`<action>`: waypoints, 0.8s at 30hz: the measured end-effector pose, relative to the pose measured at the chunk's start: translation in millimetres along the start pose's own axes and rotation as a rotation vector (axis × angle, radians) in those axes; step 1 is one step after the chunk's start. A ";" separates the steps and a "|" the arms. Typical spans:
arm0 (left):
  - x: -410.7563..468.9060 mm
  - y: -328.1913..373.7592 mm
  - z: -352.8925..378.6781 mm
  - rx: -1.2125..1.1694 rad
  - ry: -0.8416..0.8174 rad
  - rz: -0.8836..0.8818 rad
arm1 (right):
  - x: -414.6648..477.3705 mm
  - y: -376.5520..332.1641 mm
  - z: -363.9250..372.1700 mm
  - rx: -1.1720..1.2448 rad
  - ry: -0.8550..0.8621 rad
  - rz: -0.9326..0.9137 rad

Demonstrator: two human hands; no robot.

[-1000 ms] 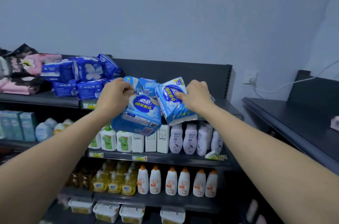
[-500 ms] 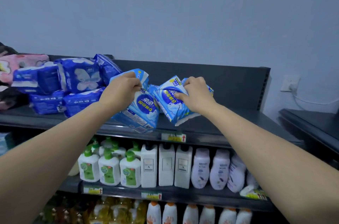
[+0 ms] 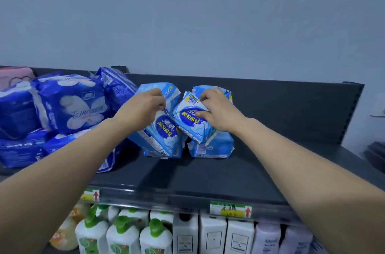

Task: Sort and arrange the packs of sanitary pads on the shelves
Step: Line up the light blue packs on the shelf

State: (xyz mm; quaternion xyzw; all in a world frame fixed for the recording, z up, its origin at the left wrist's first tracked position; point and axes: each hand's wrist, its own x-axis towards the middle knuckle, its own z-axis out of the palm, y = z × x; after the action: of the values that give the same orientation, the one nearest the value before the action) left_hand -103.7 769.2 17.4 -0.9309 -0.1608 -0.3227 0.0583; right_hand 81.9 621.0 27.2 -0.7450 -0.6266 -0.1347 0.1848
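Two groups of light blue pad packs stand on the dark top shelf (image 3: 208, 178). My left hand (image 3: 141, 108) grips the top of the left light blue packs (image 3: 160, 137), which lean to the right. My right hand (image 3: 216, 108) pinches the tilted front light blue pack (image 3: 193, 122), with another light blue pack (image 3: 212, 147) standing behind and under it. The two groups touch in the middle. A pile of dark blue pad packs (image 3: 68, 104) lies to the left, partly hidden by my left forearm.
A pink pack (image 3: 14, 74) sits at the far left behind the dark blue pile. The shelf's back panel (image 3: 291, 108) rises behind the packs. Below the price labels (image 3: 230, 209) stand green-capped soap bottles (image 3: 123, 235), white containers (image 3: 212, 237) and lilac bottles (image 3: 268, 239).
Both hands have moved the light blue packs from in front of the shelf onto its surface, and the packs now stand there. The view has come closer and risen.
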 end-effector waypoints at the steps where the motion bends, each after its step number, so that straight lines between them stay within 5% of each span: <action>1: 4.8 -6.3 3.2 -0.045 -0.015 -0.004 | 10.0 3.3 3.9 0.040 -0.026 0.011; 7: 26.5 -36.2 21.8 -0.351 -0.147 -0.244 | 55.0 7.0 23.3 0.171 -0.246 0.120; 16: 21.4 -38.4 30.4 -0.393 -0.113 -0.281 | 58.5 15.0 49.6 0.066 -0.178 0.062; 24: -2.2 -19.4 20.9 -0.387 0.054 -0.347 | 24.7 -2.8 35.5 -0.202 0.230 0.027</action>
State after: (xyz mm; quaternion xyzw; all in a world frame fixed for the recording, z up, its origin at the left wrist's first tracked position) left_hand -99.7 791.3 -0.3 -0.8742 -0.2516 -0.3775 -0.1730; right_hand 82.4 659.0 6.4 -0.7479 -0.5744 -0.2790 0.1813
